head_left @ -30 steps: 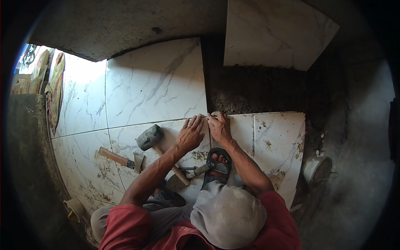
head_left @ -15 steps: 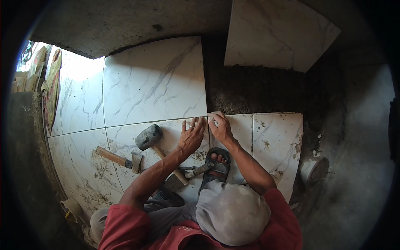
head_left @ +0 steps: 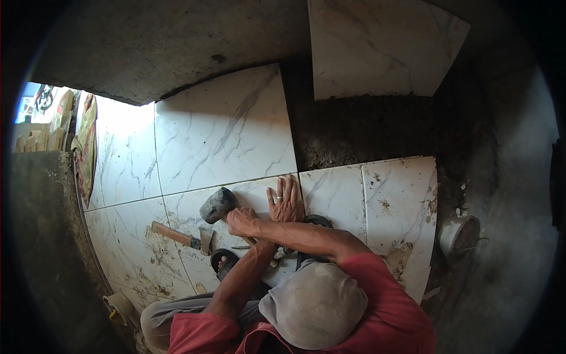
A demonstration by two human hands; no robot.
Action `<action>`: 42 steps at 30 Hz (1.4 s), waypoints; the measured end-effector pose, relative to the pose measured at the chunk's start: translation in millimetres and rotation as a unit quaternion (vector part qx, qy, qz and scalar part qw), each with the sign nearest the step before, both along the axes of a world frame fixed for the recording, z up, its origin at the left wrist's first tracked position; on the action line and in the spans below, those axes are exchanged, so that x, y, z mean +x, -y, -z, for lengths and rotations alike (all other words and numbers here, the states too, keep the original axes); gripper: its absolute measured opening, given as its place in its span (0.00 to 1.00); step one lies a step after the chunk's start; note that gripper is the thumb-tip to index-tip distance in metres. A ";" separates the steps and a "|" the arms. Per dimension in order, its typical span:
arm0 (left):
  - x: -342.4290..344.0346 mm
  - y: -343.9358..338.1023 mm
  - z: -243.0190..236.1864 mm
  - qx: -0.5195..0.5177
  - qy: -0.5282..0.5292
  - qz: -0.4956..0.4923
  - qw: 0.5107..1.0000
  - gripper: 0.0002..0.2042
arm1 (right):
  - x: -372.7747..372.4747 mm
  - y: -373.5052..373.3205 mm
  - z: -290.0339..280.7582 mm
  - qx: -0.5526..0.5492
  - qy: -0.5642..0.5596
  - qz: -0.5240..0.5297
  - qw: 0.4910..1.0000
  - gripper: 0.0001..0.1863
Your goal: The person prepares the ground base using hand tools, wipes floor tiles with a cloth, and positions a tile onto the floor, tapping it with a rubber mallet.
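Observation:
My left hand [head_left: 284, 203], with a ring, lies flat on a white marble-patterned tile [head_left: 335, 189], fingertips at the joint, beside the tile's edge. My right arm crosses over my left wrist, and my right hand [head_left: 242, 220] is closed round the handle of a black-headed mallet [head_left: 217, 205] resting low over the tiles. Left of it lies a wooden-handled tool with a metal blade [head_left: 205, 241]. Other tools under my arms are partly hidden beside my sandals [head_left: 223, 262].
A loose tile [head_left: 383, 44] sits at the upper right, above dark rough bedding [head_left: 359, 130]. A concrete slab edge [head_left: 147, 53] runs along the top. A bucket [head_left: 458, 239] stands right; a container [head_left: 118, 310] lower left, cloth [head_left: 87, 156] and cardboard [head_left: 50, 137] far left.
My right hand has left the tile joint, crossed leftward over my left arm and taken hold of the mallet handle. My left hand has shifted right and down, now lying flat.

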State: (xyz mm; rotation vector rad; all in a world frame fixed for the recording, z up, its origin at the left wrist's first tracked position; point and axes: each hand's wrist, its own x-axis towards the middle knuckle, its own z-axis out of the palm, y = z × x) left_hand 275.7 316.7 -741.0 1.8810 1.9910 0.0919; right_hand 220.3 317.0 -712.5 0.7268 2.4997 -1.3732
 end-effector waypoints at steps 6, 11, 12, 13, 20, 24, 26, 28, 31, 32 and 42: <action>27.6 10.9 5.5 0.046 -0.017 -0.061 0.997 0.35 | 19.2 -14.1 32.3 -0.065 -0.154 0.289 0.943 0.13; 6.4 7.9 -18.1 -0.101 0.117 -0.018 0.988 0.32 | 92.4 -119.6 -61.6 -0.214 -0.500 0.527 0.653 0.06; 0.4 4.5 -15.1 0.039 0.088 -0.049 0.994 0.31 | 123.8 -144.4 -75.4 -0.097 -0.484 0.528 0.691 0.04; -6.0 -4.3 -13.8 0.041 0.081 -0.053 0.995 0.30 | 152.2 -167.4 -104.6 -0.117 -0.525 0.542 0.646 0.06; -56.9 -38.7 -6.0 0.023 -0.033 -0.126 0.991 0.29 | 256.0 -221.1 -136.0 -0.128 -0.645 0.618 0.431 0.12; -59.2 -37.4 1.1 0.001 -0.046 -0.139 0.989 0.30 | 250.9 -223.6 -132.4 -0.090 -0.646 0.608 0.453 0.13; -55.5 -41.6 1.7 -0.005 -0.045 -0.144 0.988 0.30 | 233.5 -221.4 -112.4 -0.112 -0.630 0.610 0.467 0.12; -50.9 -43.2 4.2 0.001 -0.049 -0.150 0.987 0.29 | 201.1 -216.9 -61.7 -0.083 -0.548 0.688 0.467 0.11; -52.3 -35.9 3.8 -0.017 -0.057 -0.160 0.985 0.29 | 179.5 -215.2 -31.1 -0.174 -0.537 0.680 0.468 0.14; -52.8 -36.8 6.2 -0.018 -0.057 -0.160 0.985 0.29 | 186.1 -219.6 -28.0 -0.171 -0.543 0.676 0.468 0.14; -47.7 -41.6 10.1 0.006 -0.077 -0.156 0.985 0.28 | 195.9 -218.6 -39.8 -0.102 -0.522 0.694 0.485 0.11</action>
